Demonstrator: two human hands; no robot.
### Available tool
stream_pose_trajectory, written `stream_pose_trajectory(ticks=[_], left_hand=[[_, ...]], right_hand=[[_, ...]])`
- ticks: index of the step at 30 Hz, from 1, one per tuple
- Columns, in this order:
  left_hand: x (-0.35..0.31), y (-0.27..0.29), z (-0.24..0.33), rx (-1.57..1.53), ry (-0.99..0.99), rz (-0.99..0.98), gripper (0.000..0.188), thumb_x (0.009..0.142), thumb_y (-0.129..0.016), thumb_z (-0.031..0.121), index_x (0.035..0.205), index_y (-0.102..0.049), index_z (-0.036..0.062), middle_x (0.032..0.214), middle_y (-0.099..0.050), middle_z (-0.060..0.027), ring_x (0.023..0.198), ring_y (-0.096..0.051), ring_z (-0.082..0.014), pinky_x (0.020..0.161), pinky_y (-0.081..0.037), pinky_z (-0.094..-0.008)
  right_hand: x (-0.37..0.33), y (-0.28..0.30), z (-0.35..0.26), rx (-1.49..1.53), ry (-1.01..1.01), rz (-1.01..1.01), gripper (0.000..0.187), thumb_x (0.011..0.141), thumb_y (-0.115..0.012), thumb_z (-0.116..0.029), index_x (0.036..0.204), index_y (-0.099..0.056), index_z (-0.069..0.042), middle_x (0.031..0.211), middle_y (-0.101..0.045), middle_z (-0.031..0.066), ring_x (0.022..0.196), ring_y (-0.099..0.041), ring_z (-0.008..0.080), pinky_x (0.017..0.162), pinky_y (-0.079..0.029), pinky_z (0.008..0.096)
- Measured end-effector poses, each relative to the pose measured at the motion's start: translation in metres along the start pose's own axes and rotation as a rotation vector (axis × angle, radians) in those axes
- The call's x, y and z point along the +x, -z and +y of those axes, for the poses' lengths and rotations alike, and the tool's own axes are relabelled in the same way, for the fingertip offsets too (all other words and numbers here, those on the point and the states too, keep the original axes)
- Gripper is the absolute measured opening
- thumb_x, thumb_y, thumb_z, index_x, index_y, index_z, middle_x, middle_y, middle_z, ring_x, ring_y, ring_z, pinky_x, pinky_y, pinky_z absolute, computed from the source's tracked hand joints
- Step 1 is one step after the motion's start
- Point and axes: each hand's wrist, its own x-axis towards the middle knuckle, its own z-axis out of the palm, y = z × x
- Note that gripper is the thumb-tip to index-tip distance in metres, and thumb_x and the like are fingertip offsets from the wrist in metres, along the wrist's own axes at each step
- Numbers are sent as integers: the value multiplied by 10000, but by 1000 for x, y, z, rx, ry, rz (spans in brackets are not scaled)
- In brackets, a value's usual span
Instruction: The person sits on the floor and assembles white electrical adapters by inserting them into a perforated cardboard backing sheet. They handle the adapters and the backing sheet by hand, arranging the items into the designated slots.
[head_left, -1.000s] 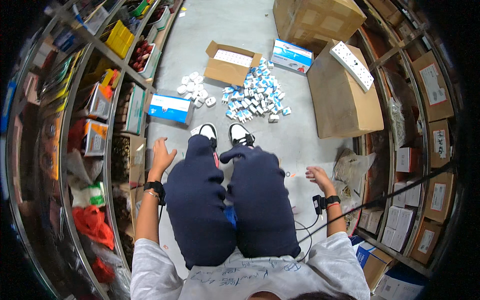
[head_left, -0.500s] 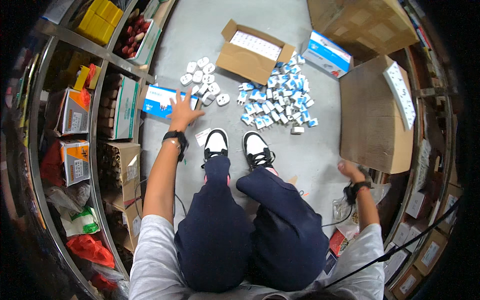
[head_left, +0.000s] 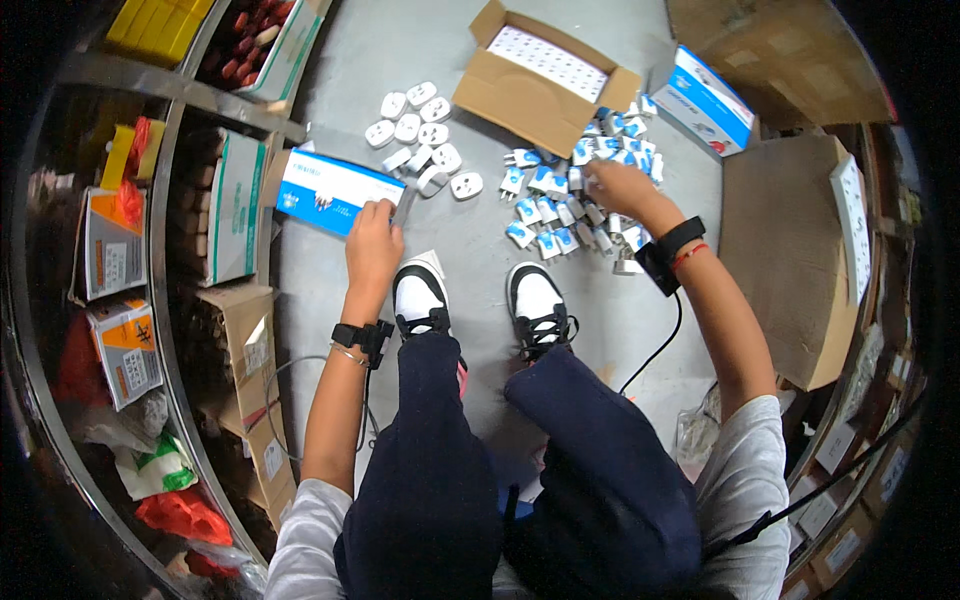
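Observation:
My left hand (head_left: 375, 245) is at the near right side of a blue and white carton (head_left: 325, 193) lying on the floor, fingers together and bent over its edge. My right hand (head_left: 622, 188) reaches down into a heap of small white plug adapters with blue labels (head_left: 548, 208). Its fingers are drawn together and their tips are partly hidden, so whatever they grip does not show clearly. Between the two hands lies a loose group of rounded white plug adapters (head_left: 433, 135), beside the carton.
An open cardboard box (head_left: 525, 112) with packed white pieces stands beyond the heap. To the right are another blue and white carton (head_left: 705, 100), a large brown carton (head_left: 780, 235) and a white power strip (head_left: 852, 225). Filled metal shelving (head_left: 160, 230) lines the left. A cable (head_left: 662, 350) trails from my right wrist.
My right hand has swung from the lower right up into the adapter heap. My left hand has drawn from spread fingers to bent ones at the carton's edge. The view has shifted slightly.

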Motion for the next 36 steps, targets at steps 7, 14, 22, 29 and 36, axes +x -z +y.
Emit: stream_pose_trajectory(ticks=[7,14,22,29,36], left_hand=[[-26,8,2,11,-152,114,171,769,-624,43,936,-605,76,787,-544,-106,749,-578,-302,655,-494,-407],[-58,8,20,-104,-361,-138,136,772,-645,53,900,-604,71,758,-532,-89,724,-581,-261,606,-476,-365],[-81,2,21,-425,-155,-148,187,770,-716,186,901,-645,71,857,-612,-99,865,-591,-312,781,-467,-393],[-66,-20,-8,-459,459,106,927,775,-752,344,1408,-214,-69,1394,-283,-286,1293,-319,-396,1083,-286,-443],[-53,-30,8,-545,607,22,1306,684,-820,469,1430,69,-129,1446,-101,-361,1369,-172,-451,1125,-224,-448]], right_hand=[[32,-8,-26,294,-75,142,184,866,-561,-86,1016,-644,-22,912,-682,167,815,-660,313,725,-515,388],[13,-62,-142,670,248,116,390,856,-582,-168,1206,-543,0,1181,-570,213,1078,-564,366,946,-453,410],[-11,-77,-214,538,125,46,469,835,-538,-183,1226,-497,73,1199,-520,265,1077,-517,410,936,-446,446],[-18,-86,-230,598,17,85,491,828,-531,-118,1265,-469,98,1194,-517,284,1063,-521,425,932,-439,457],[-30,-85,-239,643,55,259,512,752,-540,-47,1246,-466,64,1146,-527,258,1064,-494,419,926,-438,458]])
